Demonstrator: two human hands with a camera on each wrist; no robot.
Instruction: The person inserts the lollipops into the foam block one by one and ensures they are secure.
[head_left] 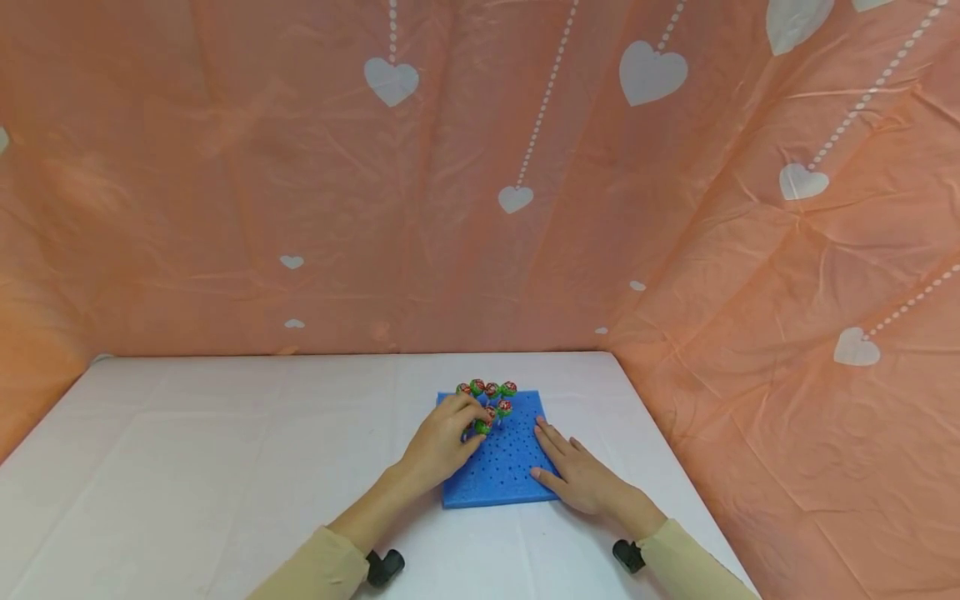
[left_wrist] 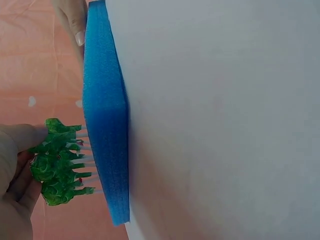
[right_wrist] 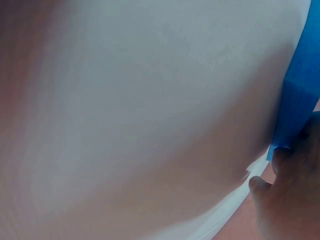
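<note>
A blue foam board [head_left: 498, 471] full of small holes lies flat on the table. Lollipops [head_left: 492, 390] in red and green wrappers stand upright along its far left part, their white sticks in the foam. My left hand [head_left: 438, 442] pinches a lollipop [head_left: 482, 427] by its head between thumb and fingers, close by the others. The left wrist view shows the green undersides of the wrappers [left_wrist: 57, 192] in a tight cluster, which overlap there. My right hand [head_left: 585, 479] rests with fairly straight fingers on the board's right edge, thumb and fingers spread apart.
A white cloth covers the table [head_left: 187, 467], stretching far to the left of the board. An orange curtain [head_left: 450, 283] with white hearts hangs behind the table and along its right side. Black wrist devices [head_left: 385, 568] sit beside both sleeves.
</note>
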